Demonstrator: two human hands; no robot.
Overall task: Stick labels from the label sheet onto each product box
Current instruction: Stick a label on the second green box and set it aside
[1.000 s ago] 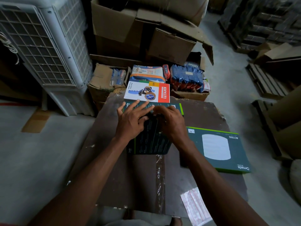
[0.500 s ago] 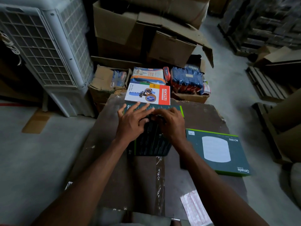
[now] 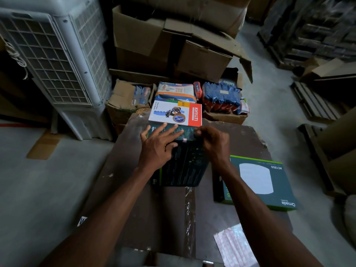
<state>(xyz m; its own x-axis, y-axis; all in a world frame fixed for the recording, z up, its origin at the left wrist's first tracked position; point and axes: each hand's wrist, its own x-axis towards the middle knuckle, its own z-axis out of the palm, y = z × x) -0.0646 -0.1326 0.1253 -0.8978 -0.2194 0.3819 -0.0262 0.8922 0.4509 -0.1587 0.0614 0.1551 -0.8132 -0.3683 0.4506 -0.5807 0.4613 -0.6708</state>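
Note:
A dark green product box (image 3: 185, 166) lies in the middle of the brown table (image 3: 240, 139), with a small pale label (image 3: 185, 139) stuck near its far edge. My left hand (image 3: 158, 147) rests flat on the box's far left part, fingers spread. Curled at the box's far right corner, my right hand (image 3: 213, 143) pinches that edge between thumb and fingers. A second green box (image 3: 258, 180) with a white oval lies to the right. Just beyond the hands sits a white and red box (image 3: 175, 113). The label sheet (image 3: 233, 245) lies at the table's near right.
A grey air cooler (image 3: 57, 60) stands at the left. Large cardboard cartons (image 3: 173, 41) are stacked behind the table, with open cartons of blue packets (image 3: 221, 97) below them. Wooden pallets (image 3: 316, 101) and more cardboard lie at the right on the concrete floor.
My right hand has slid right from the box's middle to its far right corner, which uncovers the small label. My left hand stays spread on the box.

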